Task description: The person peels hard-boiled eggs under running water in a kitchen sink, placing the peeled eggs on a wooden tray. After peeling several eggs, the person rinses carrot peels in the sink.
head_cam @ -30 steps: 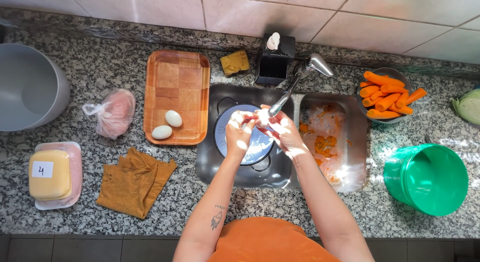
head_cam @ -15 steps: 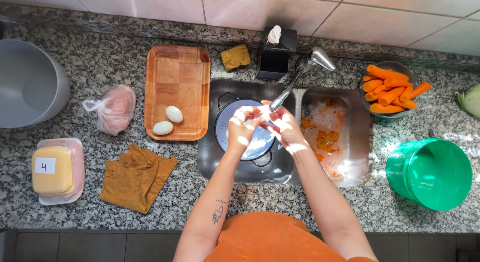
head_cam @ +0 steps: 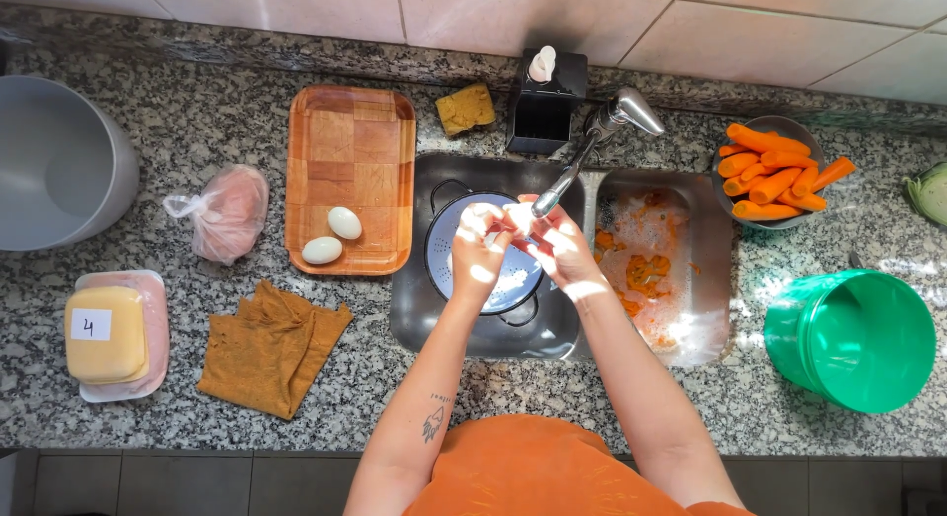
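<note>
Bright, hard sunlight from the right. Dappled glare on both hands [head_cam: 523,242], sink [head_cam: 691,324] rim and counter [head_cam: 760,309] near the bucket [head_cam: 853,340]. Sharp focus overall, slight wide-angle bowing at edges. Left side evenly lit.

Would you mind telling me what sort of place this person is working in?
Most likely a home kitchen: a granite counter holds a double steel sink with a tap, a bowl of peeled carrots and a wooden tray with two eggs. Both hands meet under the tap.
</note>
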